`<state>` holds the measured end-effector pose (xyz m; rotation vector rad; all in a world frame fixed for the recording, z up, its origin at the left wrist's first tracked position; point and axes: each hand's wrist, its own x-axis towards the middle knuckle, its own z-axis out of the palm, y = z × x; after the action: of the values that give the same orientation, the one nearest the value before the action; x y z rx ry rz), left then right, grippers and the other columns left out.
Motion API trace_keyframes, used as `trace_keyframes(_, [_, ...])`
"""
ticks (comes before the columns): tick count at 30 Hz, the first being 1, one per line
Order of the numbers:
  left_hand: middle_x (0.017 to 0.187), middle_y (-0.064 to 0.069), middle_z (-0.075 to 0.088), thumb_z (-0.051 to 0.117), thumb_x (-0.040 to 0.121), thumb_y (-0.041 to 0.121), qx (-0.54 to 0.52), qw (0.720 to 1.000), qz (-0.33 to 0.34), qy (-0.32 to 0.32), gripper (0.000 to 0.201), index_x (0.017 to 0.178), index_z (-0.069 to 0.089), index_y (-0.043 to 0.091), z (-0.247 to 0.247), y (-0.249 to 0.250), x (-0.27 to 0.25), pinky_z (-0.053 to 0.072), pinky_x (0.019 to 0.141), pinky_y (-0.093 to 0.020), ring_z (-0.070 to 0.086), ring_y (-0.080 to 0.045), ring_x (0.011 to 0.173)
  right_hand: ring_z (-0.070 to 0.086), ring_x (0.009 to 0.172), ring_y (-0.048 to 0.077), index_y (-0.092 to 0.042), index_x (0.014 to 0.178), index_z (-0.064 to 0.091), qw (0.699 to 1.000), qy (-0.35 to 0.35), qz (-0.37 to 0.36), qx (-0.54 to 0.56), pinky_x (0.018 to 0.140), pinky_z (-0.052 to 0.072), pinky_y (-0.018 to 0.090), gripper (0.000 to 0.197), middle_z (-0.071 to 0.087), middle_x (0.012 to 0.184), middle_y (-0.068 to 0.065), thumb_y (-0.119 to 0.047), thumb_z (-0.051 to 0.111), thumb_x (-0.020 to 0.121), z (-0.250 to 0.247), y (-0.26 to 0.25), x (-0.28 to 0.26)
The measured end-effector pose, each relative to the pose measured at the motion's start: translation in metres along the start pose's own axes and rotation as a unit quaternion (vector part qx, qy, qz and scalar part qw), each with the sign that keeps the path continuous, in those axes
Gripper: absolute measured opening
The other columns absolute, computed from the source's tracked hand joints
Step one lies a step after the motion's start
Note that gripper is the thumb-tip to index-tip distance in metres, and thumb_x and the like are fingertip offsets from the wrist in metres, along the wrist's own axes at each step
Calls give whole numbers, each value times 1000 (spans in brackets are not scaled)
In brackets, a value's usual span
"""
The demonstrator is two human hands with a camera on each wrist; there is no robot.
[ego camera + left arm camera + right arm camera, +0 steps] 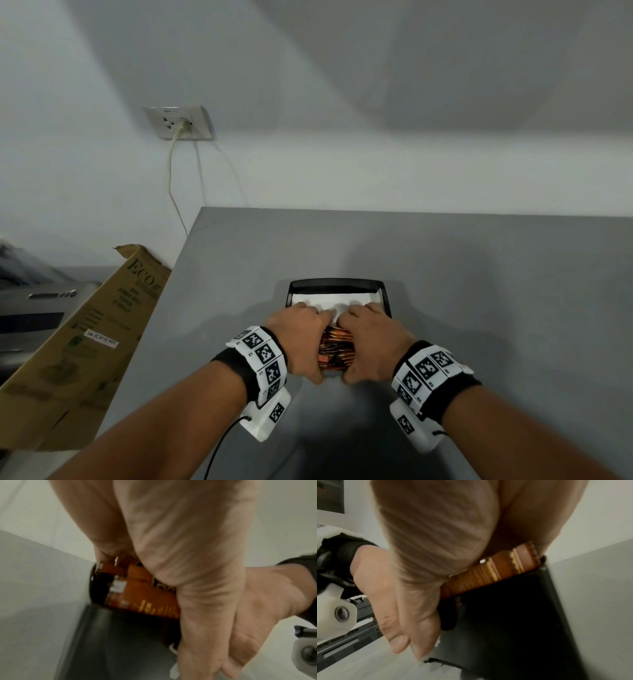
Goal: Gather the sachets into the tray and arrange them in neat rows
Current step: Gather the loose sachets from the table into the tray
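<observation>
A bundle of orange sachets (335,349) sits in the near part of a black tray (339,283) lined with white paper (334,300). My left hand (301,342) and right hand (373,342) clasp the bundle from both sides, fingers curled over its far end and thumbs at the near end. The left wrist view shows the sachets (142,596) pressed under my left hand (180,547) above the tray wall (111,635). From the right wrist, the sachets (496,572) stand on edge under my right hand (436,540) inside the tray (513,615). Most of the bundle is hidden by the hands.
The tray rests on a grey table (496,308) whose left edge runs diagonally. A cardboard box (85,342) leans beside that edge, with a dark machine (34,308) behind it. A wall socket (178,123) with a hanging cable is up on the wall.
</observation>
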<state>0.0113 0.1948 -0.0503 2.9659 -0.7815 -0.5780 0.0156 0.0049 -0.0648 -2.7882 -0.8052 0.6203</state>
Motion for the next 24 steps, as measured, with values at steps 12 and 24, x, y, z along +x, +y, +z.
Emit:
trace_keyframes(12, [119, -4, 55, 75, 53, 57, -35, 999, -1, 11, 90, 128, 38, 23, 12, 0, -1, 49, 98, -38, 52, -21, 108, 45, 125, 21, -24, 137, 34, 999, 33, -2, 3, 107, 44, 42, 93, 48, 136, 0, -69, 66, 62, 7, -5, -5])
trace_keyframes(24, [125, 0, 48, 77, 56, 50, -50, 999, 11, 10, 90, 130, 37, 20, 12, -1, 1, 43, 104, -38, 45, -20, 113, 46, 123, 20, -26, 135, 35, 999, 46, 1, -2, 111, 37, 43, 93, 46, 135, -3, -69, 67, 59, 11, -4, -3])
